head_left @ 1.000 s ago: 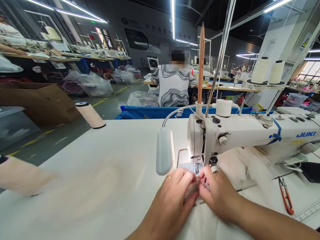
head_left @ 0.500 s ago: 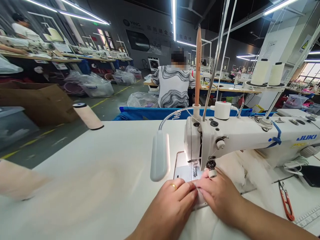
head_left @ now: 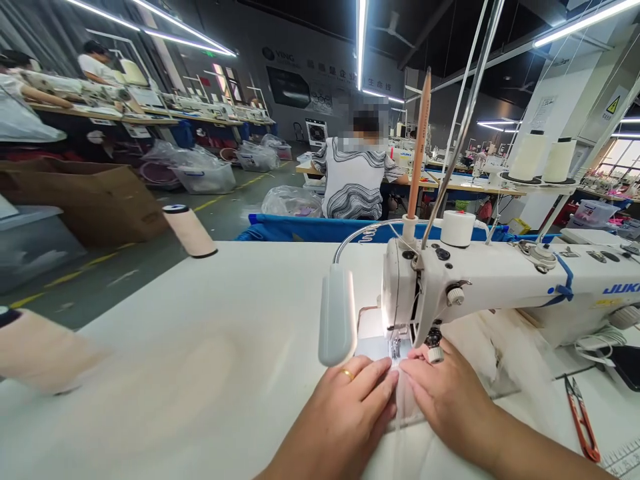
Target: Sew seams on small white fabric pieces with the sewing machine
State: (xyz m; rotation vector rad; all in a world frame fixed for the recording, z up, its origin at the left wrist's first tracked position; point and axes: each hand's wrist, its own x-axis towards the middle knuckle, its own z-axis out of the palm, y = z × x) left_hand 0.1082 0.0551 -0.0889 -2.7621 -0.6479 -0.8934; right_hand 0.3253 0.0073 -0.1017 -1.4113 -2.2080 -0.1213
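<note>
A white sewing machine (head_left: 400, 287) stands in front of me, its presser foot (head_left: 397, 348) lit by a small lamp. Sheer white fabric (head_left: 406, 408) runs from below my hands up to the foot. My left hand (head_left: 345, 403), with a ring on one finger, presses the fabric just left of the foot, its fingers bent and close together. On the other side my right hand (head_left: 445, 400) pinches the same fabric, its fingertips partly behind the machine's tension knob. More sheer fabric (head_left: 505, 347) lies bunched under the machine arm.
Red-handled thread snips (head_left: 583, 420) and a clear ruler (head_left: 623, 460) lie at the right, near a dark phone (head_left: 627, 367). Thread cones (head_left: 190, 231) stand at the table's left edge. A person (head_left: 355, 173) sits ahead, beyond a blue cloth trough (head_left: 310, 229).
The view has swung slightly left, so the machine sits further right in the picture. My fingertips have parted a little, showing a strip of fabric between them.
</note>
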